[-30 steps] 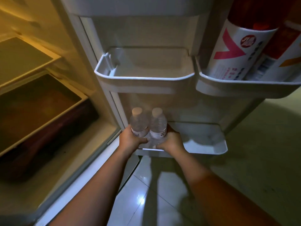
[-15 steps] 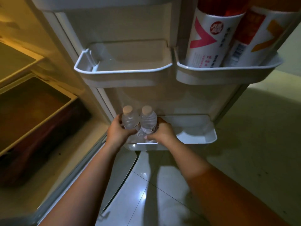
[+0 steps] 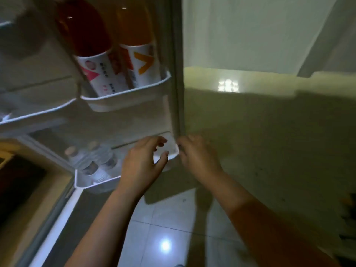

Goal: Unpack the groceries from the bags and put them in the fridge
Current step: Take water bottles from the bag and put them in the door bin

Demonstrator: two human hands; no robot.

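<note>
A: We see the two small water bottles (image 3: 92,162) standing side by side in the bottom door bin (image 3: 100,183), at its left end. Blur smears their labels, so we cannot read them.

B: And the caps are pale smudges. The bin's right end shows past our left hand (image 3: 142,166), which covers its middle. We cannot tell what sits behind that hand.

A: Higher up, the red bottle (image 3: 90,54) and the orange bottle (image 3: 138,54) stand together in the upper right door bin (image 3: 123,102). Their tops are cut off by the frame's edge. Another door bin (image 3: 34,117) runs off the left edge, and its contents are hard to make out.

B: The fridge interior (image 3: 21,180) at lower left is dark; we can only see a brownish hollow. Below us the tiled floor (image 3: 165,228) is glossy, with a bright light spot reflected in it. Beyond the door edge lies a paler floor patch in shadow and a plain wall (image 3: 250,31).

A: As for our hands: the left one is just right of the bottles, fingers loosely spread and curled, gripping nothing. The right hand (image 3: 198,157) is also empty, fingers relaxed, its fingertips at the bin's right corner by the door edge. We cannot tell whether they touch it.

B: So both hands are off the bottles, with the left nearer them and the right well apart from them.
</note>
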